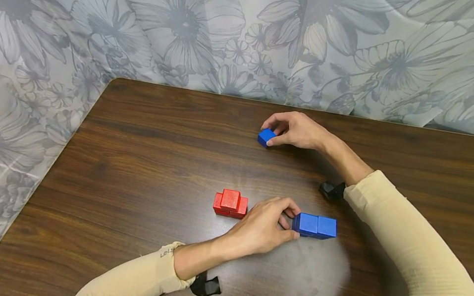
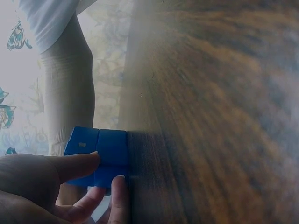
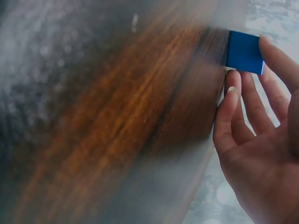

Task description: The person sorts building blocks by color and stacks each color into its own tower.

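Observation:
Near the table's far side, my right hand [image 1: 304, 131] pinches a single blue block [image 1: 266, 137] between thumb and fingers. In the right wrist view the thumb touches one corner of that blue block [image 3: 245, 52], beside the table surface. My left hand [image 1: 262, 224] holds the left end of a stack of blue blocks [image 1: 317, 226], two side by side on top. The left wrist view shows the thumb [image 2: 81, 167] pressed on the stack's face, with fingertips at its lower side. Just left of that hand stands a small group of red blocks [image 1: 230, 203], one raised in the middle.
The blocks are on a dark wooden table [image 1: 150, 156] with rounded far corners. Behind it hangs a grey floral cloth [image 1: 182, 20]. Black wrist-worn pieces [image 1: 206, 285] show under both forearms; the right forearm reaches over the table's right half.

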`<state>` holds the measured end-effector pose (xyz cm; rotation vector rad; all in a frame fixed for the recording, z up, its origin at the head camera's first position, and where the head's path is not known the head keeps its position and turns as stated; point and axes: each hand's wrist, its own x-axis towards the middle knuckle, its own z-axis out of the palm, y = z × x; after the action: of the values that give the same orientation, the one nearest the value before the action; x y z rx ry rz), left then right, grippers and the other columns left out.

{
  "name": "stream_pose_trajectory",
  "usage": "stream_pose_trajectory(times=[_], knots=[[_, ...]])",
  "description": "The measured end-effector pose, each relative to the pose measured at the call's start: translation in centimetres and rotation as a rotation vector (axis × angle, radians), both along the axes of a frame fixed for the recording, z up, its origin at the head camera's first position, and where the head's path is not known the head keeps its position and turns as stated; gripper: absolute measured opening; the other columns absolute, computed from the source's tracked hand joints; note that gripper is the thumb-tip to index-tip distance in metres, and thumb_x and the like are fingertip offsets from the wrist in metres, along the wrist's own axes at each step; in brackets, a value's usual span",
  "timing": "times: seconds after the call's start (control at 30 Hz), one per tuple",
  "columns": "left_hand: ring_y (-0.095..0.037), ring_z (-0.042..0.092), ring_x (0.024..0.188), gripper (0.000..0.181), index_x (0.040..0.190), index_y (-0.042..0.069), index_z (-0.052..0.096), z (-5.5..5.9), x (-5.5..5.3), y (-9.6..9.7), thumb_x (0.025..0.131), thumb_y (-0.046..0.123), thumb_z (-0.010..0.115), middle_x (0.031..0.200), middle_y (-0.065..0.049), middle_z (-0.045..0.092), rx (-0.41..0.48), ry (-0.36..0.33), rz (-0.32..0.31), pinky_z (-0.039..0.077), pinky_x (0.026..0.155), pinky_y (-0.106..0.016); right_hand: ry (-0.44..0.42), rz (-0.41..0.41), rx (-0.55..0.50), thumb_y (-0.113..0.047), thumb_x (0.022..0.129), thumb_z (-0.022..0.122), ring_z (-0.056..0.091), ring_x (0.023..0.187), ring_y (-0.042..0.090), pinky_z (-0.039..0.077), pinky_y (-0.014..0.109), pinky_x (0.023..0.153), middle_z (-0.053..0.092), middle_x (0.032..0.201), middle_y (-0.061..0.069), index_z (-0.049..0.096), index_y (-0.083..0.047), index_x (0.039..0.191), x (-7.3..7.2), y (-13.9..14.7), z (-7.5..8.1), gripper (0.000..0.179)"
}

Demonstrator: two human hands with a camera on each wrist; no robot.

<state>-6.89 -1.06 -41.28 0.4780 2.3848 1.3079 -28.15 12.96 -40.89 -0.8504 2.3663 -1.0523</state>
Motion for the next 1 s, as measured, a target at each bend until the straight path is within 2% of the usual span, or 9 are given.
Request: stream_pose_trajectory(times=[0.4, 0.63, 0.8, 1.0], knots=[[0.004, 0.061, 0.081, 0.033, 0.110, 0.014, 0.065, -0.1, 0.0, 0.1, 0.083, 0.013, 0.082, 0.105, 0.007, 0.063, 0.011, -0.001, 0.006, 0.048, 0.070, -0.014, 0.023, -0.039, -0.030, -0.029, 0.083, 0.083, 0.062, 0.094, 0.016, 0.051, 0.035, 0.084, 0.070, 0.103, 0.002, 0.073, -0.018, 0.109, 0.3, 0.3, 0.2, 0.030], [0.004, 0.061, 0.080, 0.033, 0.110, 0.014, 0.065, 0.0, 0.0, 0.1, 0.083, 0.012, 0.082, 0.105, 0.006, 0.063, 0.011, -0.001, 0.010, 0.048, 0.070, -0.014, -0.009, -0.068, -0.057, -0.028, 0.083, 0.083, 0.066, 0.101, 0.020, 0.053, 0.036, 0.091, 0.069, 0.110, 0.004, 0.071, -0.014, 0.111, 1.1, 1.1, 0.7, 0.033], [0.003, 0.061, 0.080, 0.034, 0.111, 0.014, 0.064, 0.1, 0.0, 0.2, 0.083, 0.012, 0.082, 0.105, 0.005, 0.063, 0.004, 0.012, 0.012, 0.048, 0.071, -0.014, -0.031, -0.088, -0.081, -0.028, 0.083, 0.083, 0.068, 0.102, 0.021, 0.055, 0.036, 0.089, 0.067, 0.116, 0.003, 0.070, -0.016, 0.112, 2.0, 1.8, 1.2, 0.034], [0.003, 0.061, 0.080, 0.035, 0.113, 0.013, 0.064, 0.1, 0.1, 0.2, 0.083, 0.013, 0.082, 0.106, 0.004, 0.064, -0.001, 0.017, 0.009, 0.048, 0.070, -0.014, 0.004, -0.128, -0.094, -0.034, 0.084, 0.082, 0.068, 0.101, 0.019, 0.055, 0.034, 0.086, 0.065, 0.120, -0.001, 0.070, -0.019, 0.112, 2.8, 2.6, 1.8, 0.034]])
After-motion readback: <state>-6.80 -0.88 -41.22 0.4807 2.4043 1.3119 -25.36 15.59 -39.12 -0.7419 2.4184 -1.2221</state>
